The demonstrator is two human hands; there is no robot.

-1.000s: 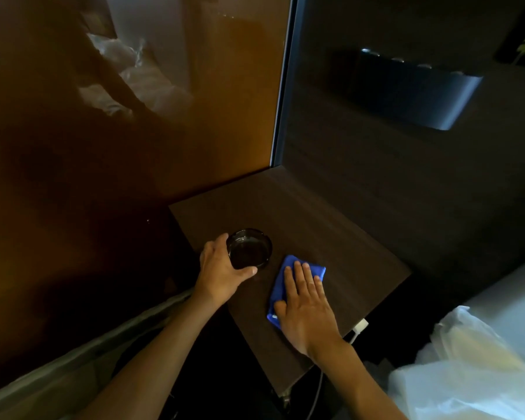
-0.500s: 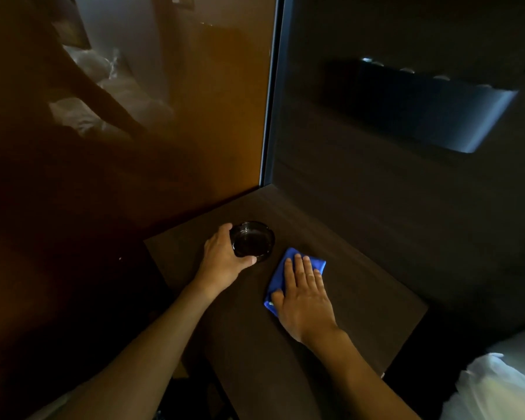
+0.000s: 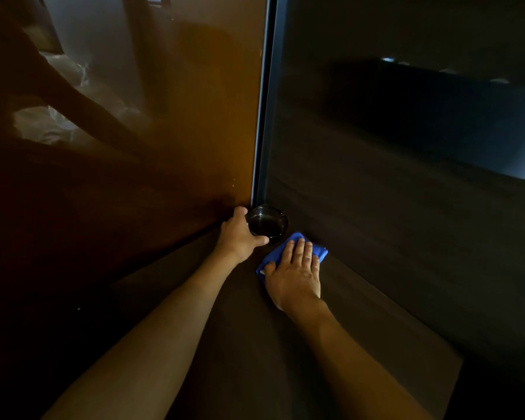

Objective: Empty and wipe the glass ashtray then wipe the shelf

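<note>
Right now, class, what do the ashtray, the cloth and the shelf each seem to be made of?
Ashtray: dark glass, apparently; its rim glints and the base shows through. Cloth: soft blue fabric, perhaps microfibre, matte and folded under the right hand. Shelf: dark wood-grain board, possibly laminate; faint streaks, low sheen.

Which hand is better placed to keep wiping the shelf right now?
Right. The right hand lies flat on the blue cloth on the shelf, so it can likely sweep. The left hand is wrapped around the glass ashtray in the back corner.
</note>
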